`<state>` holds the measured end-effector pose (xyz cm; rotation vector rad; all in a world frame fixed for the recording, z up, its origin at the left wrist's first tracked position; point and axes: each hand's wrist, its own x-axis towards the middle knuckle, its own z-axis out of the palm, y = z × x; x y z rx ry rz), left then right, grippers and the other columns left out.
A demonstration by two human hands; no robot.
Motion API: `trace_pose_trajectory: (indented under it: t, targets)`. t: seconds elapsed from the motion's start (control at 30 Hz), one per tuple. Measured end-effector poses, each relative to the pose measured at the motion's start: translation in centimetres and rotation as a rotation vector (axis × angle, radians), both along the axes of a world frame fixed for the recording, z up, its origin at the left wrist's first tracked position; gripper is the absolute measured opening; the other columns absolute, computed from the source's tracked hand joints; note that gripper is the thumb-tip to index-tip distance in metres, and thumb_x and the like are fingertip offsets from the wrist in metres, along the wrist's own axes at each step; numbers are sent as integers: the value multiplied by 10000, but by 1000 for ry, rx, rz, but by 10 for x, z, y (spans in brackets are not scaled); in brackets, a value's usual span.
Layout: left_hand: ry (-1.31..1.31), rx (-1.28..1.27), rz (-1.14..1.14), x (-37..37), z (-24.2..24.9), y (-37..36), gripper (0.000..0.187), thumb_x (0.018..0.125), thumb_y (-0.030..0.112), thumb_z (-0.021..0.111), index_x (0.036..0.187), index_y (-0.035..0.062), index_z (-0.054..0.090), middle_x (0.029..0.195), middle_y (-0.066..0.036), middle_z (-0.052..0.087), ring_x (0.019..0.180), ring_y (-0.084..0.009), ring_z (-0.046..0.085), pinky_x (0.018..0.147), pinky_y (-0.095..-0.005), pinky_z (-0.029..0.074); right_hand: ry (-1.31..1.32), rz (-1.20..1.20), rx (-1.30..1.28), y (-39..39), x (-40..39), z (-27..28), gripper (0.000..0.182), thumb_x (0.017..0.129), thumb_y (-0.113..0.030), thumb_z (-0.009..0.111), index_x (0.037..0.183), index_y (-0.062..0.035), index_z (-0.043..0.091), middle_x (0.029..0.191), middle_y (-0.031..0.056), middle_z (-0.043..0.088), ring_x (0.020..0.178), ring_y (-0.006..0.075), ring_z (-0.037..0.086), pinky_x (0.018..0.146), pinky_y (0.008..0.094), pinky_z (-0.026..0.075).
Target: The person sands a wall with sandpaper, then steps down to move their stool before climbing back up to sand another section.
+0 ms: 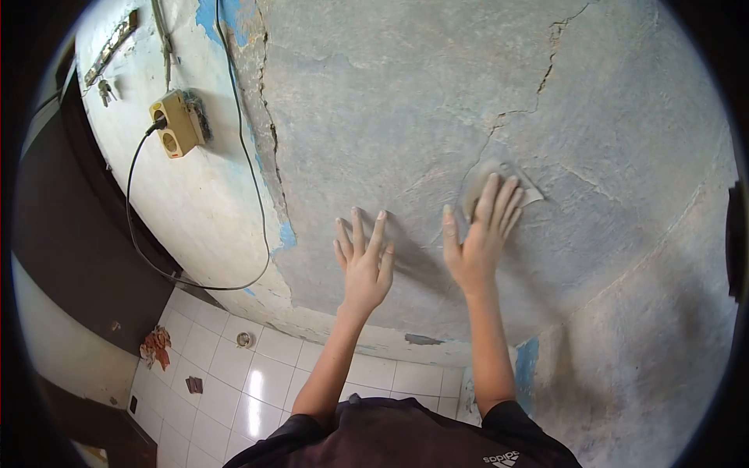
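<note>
My right hand presses a piece of sandpaper, a pale grey sheet, flat on the grey plastered wall. The sheet is blurred and partly hidden beneath the fingers. A jagged crack runs down the plaster from the upper right to just above this hand. To the left, my left hand has its fingers spread, the tips at the wall, and nothing is in it. Pale dust coats the fingers of both hands.
A yellowish power socket with a black cable plugged in is on the white wall at left. Keys hang above. On the tiled floor lie a crumpled reddish cloth, a small round container and brown pieces.
</note>
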<state>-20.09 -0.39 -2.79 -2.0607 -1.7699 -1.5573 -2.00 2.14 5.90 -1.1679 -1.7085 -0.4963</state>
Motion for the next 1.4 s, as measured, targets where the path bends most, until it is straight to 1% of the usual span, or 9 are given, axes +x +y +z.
trace_pose_trajectory:
  t: [0.2,0.47,0.57,0.67,0.77,0.87,0.93,1.23,1.4]
  targets:
    - [26,6,-56,-52,-7,4,533,1028,281,501,1549,229,403,1657,-228,140,1497,-538,2,1134,-704,71,-13,-16,-146,-5,-72,-98,825,1004,-421,521,1564,65,159,1605,362,83,1488,552,39,1174,652,70]
    - [-21,5,-161,-68,-18,1,556,1041,295,502,1557,135,370,1654,-266,65,1489,-548,-40,1180,-619,99,-22,-58,-61,7,-99,-20,790,1030,-374,478,1554,98,124,1601,375,59,1492,542,12,1201,613,49]
    - [-59,31,-179,-69,-30,4,543,1038,286,507,1548,140,390,1646,-278,97,1476,-579,0,1171,-629,132,-145,-44,-149,-1,-94,-85,798,1004,-338,531,1549,99,146,1584,397,86,1477,569,44,1194,630,78]
    - [-95,-5,-184,-72,-34,-4,546,1036,281,513,1548,136,388,1646,-281,90,1477,-578,10,1171,-624,149,-110,10,-284,-23,-98,-146,793,934,-264,613,1547,64,232,1559,385,213,1446,571,198,1170,639,177]
    - [-95,-35,-185,-79,-26,-6,554,1034,278,520,1550,132,379,1644,-287,86,1475,-581,18,1168,-629,163,-75,55,-287,-24,-97,-118,789,944,-297,605,1545,63,241,1563,377,215,1450,563,199,1168,634,187]
    - [7,-26,-64,-73,-17,-7,565,1036,277,521,1560,138,360,1635,-308,79,1473,-585,17,1166,-632,167,-91,11,-102,-12,-91,-38,782,967,-362,573,1546,55,253,1571,364,213,1455,554,198,1166,638,185]
    - [-165,12,-97,-61,-7,-8,573,1035,274,521,1567,151,345,1625,-330,73,1470,-590,12,1164,-635,171,2,-49,23,-1,-93,-11,773,984,-407,537,1547,46,263,1574,353,222,1457,548,200,1166,645,180]
    - [-104,-47,-45,-69,-16,-12,572,1044,316,499,1571,160,339,1634,-309,88,1461,-600,63,1162,-634,175,-112,-20,-217,-9,-117,-151,779,978,-422,542,1545,42,276,1557,359,250,1440,553,233,1147,675,184]
    - [-93,-96,-72,-83,-18,-16,570,1046,323,492,1568,151,343,1635,-301,102,1467,-585,77,1174,-606,177,-102,49,-128,-3,-125,-83,764,990,-420,522,1555,26,265,1558,362,248,1441,550,231,1136,681,186]
